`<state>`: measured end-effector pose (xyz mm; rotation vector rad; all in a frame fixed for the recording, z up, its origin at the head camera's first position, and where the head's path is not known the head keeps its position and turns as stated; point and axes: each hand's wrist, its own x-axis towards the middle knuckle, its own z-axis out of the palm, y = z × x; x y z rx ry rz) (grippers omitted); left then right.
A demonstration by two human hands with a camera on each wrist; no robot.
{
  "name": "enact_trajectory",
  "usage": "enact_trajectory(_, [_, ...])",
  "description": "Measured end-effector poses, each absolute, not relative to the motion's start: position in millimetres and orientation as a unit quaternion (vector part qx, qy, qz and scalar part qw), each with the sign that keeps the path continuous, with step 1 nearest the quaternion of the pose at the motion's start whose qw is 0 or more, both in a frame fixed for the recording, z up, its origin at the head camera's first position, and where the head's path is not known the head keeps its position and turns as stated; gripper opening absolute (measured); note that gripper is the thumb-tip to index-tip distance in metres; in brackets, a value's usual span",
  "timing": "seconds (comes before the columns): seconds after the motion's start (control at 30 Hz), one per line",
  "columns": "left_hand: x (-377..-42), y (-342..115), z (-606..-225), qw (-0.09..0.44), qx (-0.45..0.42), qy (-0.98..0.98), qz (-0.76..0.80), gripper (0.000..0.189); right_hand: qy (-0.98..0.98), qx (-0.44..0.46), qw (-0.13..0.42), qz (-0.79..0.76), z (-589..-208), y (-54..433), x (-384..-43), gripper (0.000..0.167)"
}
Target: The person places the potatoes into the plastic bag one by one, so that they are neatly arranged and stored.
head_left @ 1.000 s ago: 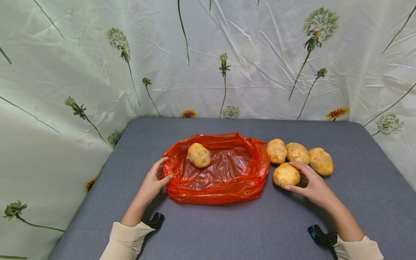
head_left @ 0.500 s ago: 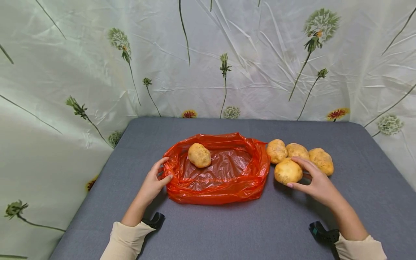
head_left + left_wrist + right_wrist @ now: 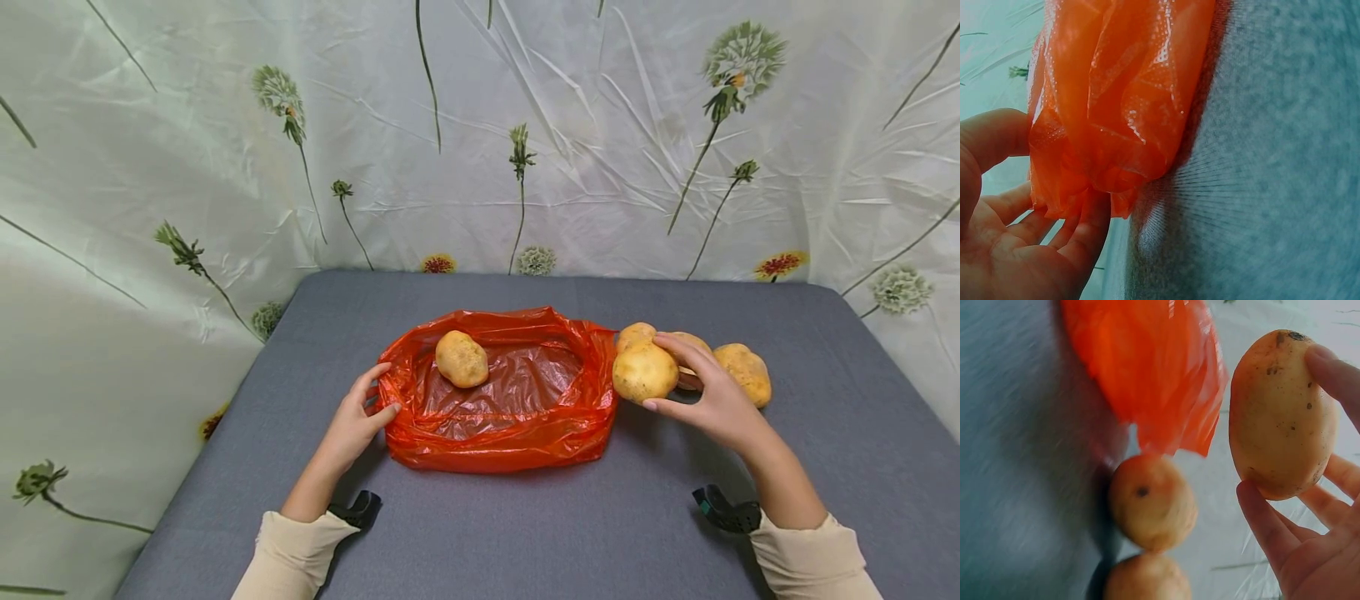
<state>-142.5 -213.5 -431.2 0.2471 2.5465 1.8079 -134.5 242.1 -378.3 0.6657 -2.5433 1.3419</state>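
My right hand (image 3: 716, 404) grips a potato (image 3: 645, 372) between thumb and curved fingers, raised off the table near the bag's right end. In the right wrist view that potato (image 3: 1282, 419) shows dark specks and stands apart from the others. An open red plastic bag (image 3: 495, 454) lies in the middle, with one potato (image 3: 461, 359) inside toward the back left. At its left end my left hand (image 3: 352, 425) holds the rim, thumb and fingers about the plastic. In the left wrist view the tip of the upper digit is hidden by the bag (image 3: 1116, 94).
Right of the bag, a row of potatoes rests on the table: one partly covered by the held potato, another behind my fingers, and a third potato (image 3: 744, 372) at the right end. The grey table (image 3: 555, 533) meets a flower-printed cloth (image 3: 450, 192) at the back.
My right hand has lifted the front potato off the table, then carried it slightly left toward the bag. My left hand and the bag stay in place.
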Motion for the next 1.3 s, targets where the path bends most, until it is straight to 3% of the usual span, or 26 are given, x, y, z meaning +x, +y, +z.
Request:
enact_trajectory(0.7, [-141,-213,-430,0.005,0.078,0.814,0.575,0.059,-0.832,0.290,0.054,0.469,-352,171,-181,0.075])
enact_trajectory(0.97, [-141,-212,-428,0.008,0.074,0.811,0.580,0.060,-0.826,0.304,0.027,0.475,-324,136,-179,0.070])
enact_trajectory(1.3, [-138,-211,-422,0.009,0.075,0.814,0.575,0.059,-0.814,0.292,-0.032,0.501,-372,127,-215,0.073])
